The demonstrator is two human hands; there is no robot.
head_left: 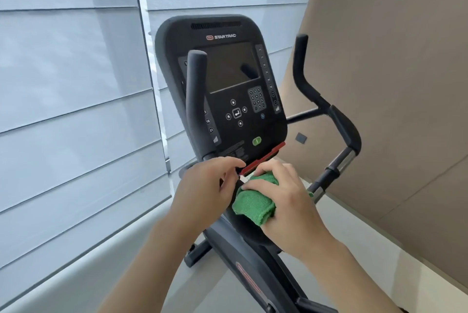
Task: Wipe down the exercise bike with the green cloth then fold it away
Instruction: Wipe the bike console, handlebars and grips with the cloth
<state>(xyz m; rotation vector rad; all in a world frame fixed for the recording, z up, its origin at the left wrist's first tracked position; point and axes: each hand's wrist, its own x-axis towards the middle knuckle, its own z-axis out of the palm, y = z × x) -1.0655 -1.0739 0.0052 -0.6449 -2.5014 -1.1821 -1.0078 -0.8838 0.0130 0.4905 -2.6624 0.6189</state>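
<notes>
The green cloth (254, 202) is bunched into a thick pad just below the lower edge of the console (222, 79) of the exercise bike (255, 257), on the dark neck of the frame. The right hand (286, 201) lies over it, with the fingers curled around the pad and pressing it against the bike. The cloth's long axis seems to run from lower left toward upper right, along the red strip (263, 158) under the console.

The left hand (210, 183) is just beside the cloth, on its left. Its fingertips touch the console's bottom edge near the red strip, and it holds nothing. The two hands are close together, almost touching.

The right hand is clearly the one nearer to the cloth. I judge the next wipe goes along this strip, or upward over the console, which is directly above the hands. The two handlebars, left (195, 100) and right (326, 110), stand at each side, well apart from the cloth.
</notes>
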